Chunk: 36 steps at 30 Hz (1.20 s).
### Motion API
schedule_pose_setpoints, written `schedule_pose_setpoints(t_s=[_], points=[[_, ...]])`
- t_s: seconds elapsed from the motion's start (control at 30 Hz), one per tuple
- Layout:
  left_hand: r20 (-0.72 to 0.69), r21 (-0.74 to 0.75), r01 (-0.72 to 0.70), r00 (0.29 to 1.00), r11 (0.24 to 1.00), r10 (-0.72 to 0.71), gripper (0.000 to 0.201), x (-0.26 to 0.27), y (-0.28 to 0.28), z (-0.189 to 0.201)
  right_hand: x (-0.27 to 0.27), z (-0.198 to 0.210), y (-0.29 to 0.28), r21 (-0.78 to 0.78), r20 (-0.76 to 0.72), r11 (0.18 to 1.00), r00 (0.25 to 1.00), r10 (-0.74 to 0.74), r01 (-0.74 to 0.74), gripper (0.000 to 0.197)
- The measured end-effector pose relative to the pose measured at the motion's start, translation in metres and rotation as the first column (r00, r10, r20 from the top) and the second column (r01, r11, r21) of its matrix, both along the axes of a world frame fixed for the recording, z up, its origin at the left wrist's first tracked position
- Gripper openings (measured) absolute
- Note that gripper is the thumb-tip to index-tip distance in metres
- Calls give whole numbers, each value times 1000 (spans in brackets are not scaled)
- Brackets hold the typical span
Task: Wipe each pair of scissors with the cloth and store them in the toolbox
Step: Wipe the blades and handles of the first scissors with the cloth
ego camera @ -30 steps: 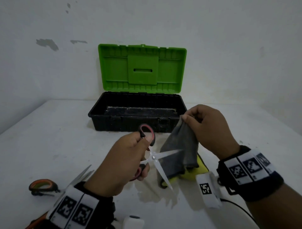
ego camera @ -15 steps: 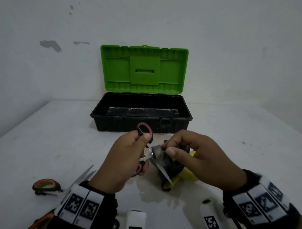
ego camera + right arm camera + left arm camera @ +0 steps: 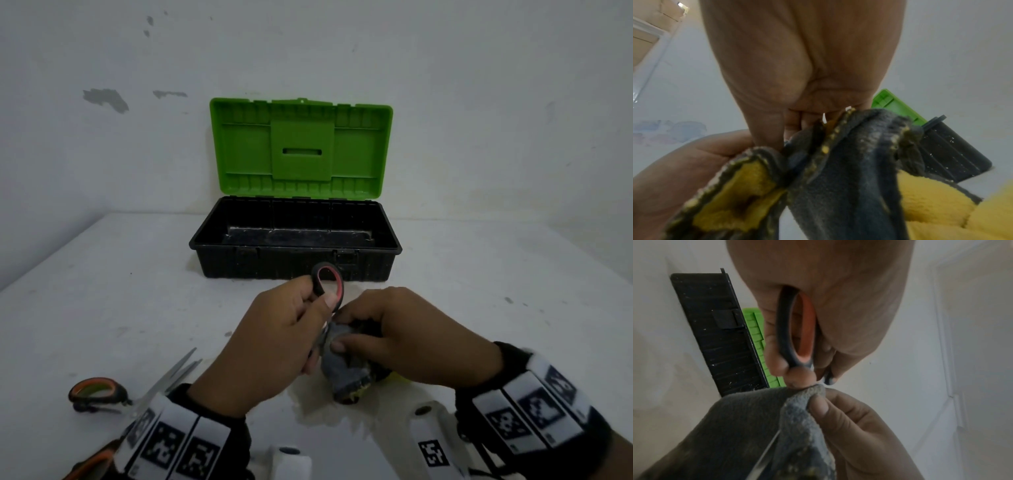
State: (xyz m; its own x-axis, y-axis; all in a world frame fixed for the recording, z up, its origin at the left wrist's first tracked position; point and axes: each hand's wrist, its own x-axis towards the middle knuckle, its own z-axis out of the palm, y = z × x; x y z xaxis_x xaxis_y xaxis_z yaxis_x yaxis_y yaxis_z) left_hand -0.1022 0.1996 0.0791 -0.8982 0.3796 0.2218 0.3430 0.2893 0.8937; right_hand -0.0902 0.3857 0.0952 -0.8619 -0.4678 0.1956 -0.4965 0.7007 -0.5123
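**Q:** Where are the scissors being cleaned, and who has them?

**A:** The red-and-black scissors (image 3: 328,286) are in the left hand (image 3: 274,339), whose fingers curl round the handle loops; one loop sticks up just above the thumb. The blades run from those fingers straight into the cloth (image 3: 346,370), so almost all the metal is hidden. In the left wrist view only a thin sliver of blade shows between the folds.

**Q:** And the cloth?

**A:** It is grey on one side and yellow on the other. The right hand (image 3: 404,339) bunches it round the blades, thumb pressing one side and fingers curled over the other. The right thumb tip sits just beside the left fingers.

**Q:** What lies beyond the fingers?

**A:** Past both sets of fingertips stands the toolbox (image 3: 298,255), black tray, green lid tilted up and open. Behind the left wrist, on the white table (image 3: 120,291), lie orange-handled scissors (image 3: 102,394), blades pointing toward the left hand. Another orange handle (image 3: 92,462) peeks out beneath that wrist.
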Motion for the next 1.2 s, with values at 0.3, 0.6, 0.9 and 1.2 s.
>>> schedule_pose_setpoints(t_s=[0.3,0.6,0.9,1.2], points=[[4,12,41,999,999,-41,32,-1,-10,10,-2,17,23,-17,195,1000,981,13,-10,13],[-32,-34,47,998,998,-48,32,-5,-5,6,-9,12,-1,113,50,990,996,76,-81,16],[35,44,58,998,997,-60,31,-4,-13,5,-6,11,25,-18,231,1000,973,22,-18,12],[145,232,-149,982,961,118,28,-12,-24,1,-1,12,59,-290,206,928,962,-177,233,25]])
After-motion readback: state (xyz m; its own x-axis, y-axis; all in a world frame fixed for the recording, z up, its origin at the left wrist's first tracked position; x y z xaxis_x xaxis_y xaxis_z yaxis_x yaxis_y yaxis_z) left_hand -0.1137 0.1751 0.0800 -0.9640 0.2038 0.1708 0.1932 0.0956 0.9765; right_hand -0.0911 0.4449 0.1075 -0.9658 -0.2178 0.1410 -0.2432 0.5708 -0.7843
